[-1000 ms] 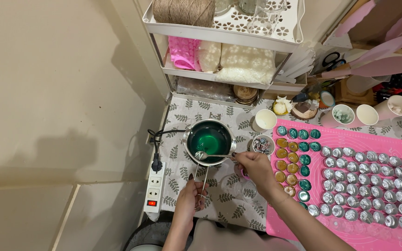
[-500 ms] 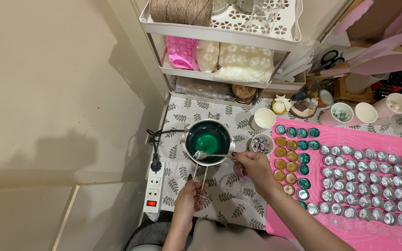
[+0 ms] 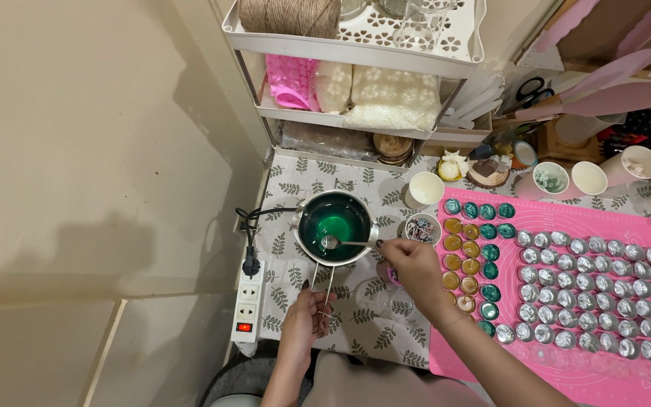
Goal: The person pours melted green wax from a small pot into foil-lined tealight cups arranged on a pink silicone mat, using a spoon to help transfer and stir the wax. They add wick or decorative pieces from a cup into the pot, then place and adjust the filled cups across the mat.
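Note:
A small steel pot (image 3: 335, 226) filled with green liquid stands on a leaf-patterned cloth (image 3: 295, 279). My left hand (image 3: 307, 320) grips the pot's long wire handle (image 3: 322, 285) near its end. My right hand (image 3: 410, 265) holds a metal spoon (image 3: 340, 243), whose bowl dips into the green liquid at the pot's near side. To the right lies a pink mat (image 3: 642, 226) covered with several small round metal cups (image 3: 597, 294), some filled green (image 3: 490, 252), some amber (image 3: 461, 244).
A white power strip (image 3: 248, 300) with a lit red switch lies at the cloth's left edge, with a black plug in it. A white shelf rack (image 3: 356, 45) holding twine and bags stands behind. Paper cups (image 3: 425, 188) and a small bowl (image 3: 421, 227) sit near the pot.
The hands, spoon and pot stay almost where they were; the view has only shifted slightly.

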